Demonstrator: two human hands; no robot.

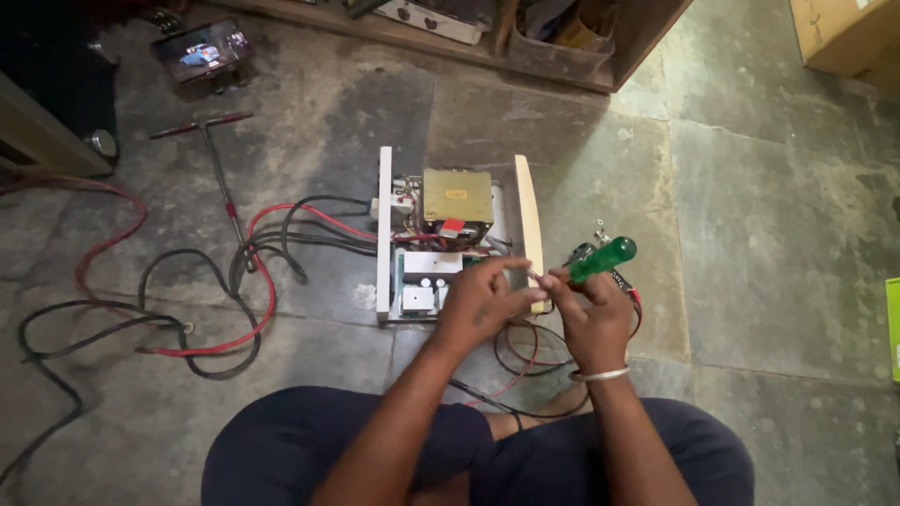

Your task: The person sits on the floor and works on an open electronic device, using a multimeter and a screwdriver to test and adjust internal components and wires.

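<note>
- At the centre of the frame, an opened electrical unit (pixel 450 245) with white side panels sat on the stone floor (pixel 769 234), its yellowish transformer block (pixel 457 195) and circuit board exposed.
- Just right of centre, the right hand (pixel 592 314) was closed around a green-handled screwdriver (pixel 600 260), the handle pointing up and right.
- Beside it, the left hand (pixel 481 302) pinched the screwdriver's tip end between fingertips, close against the unit's right panel; whether a small screw sat there was too small to tell.
- Toward the left of the frame, red and black cables (pixel 216 281) trailed from the unit across the floor, with a T-handled tool (pixel 217 155) lying above them.
- At the upper left, a phone (pixel 201 49) lay with its screen lit.
- Judging risk: the tip could slip from the pinch and jab a fingertip, and any small part held there could drop into the open unit or among the loose wires below the hands.
</note>
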